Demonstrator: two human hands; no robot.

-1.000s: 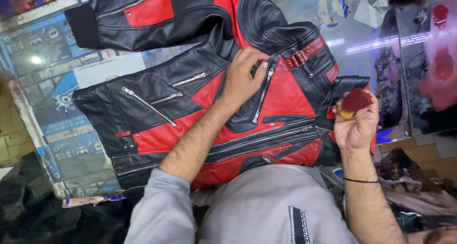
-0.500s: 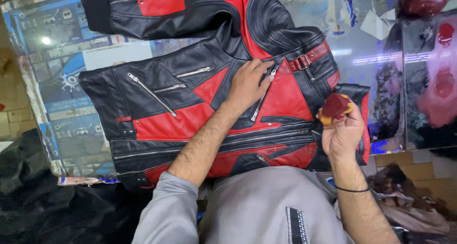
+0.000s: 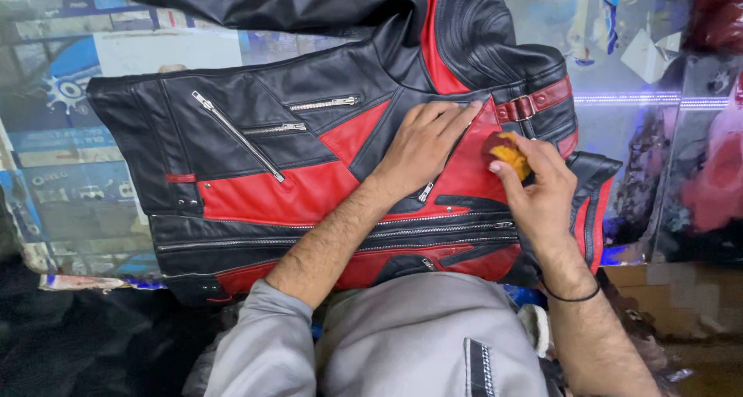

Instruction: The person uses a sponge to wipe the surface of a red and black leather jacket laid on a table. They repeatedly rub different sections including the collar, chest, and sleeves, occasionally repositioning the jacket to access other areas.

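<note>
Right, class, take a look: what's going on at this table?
A person in a grey top leans over a red and black leather jacket spread flat on a glass-topped table. The left hand lies flat on the jacket's chest beside a zip, pinning it down. The right hand grips a small yellow sponge stained dark red and presses it onto a red panel of the jacket, just below the buckled collar strap.

A soft sheen is shown by the smooth black and red leather of the jacket point(image 3: 309, 172), on which bright metal zips point(image 3: 236, 134) are set. A porous yellow sponge point(image 3: 507, 155), stained red, is seen. The glass tabletop point(image 3: 619, 95) looks glossy and reflective.
</note>
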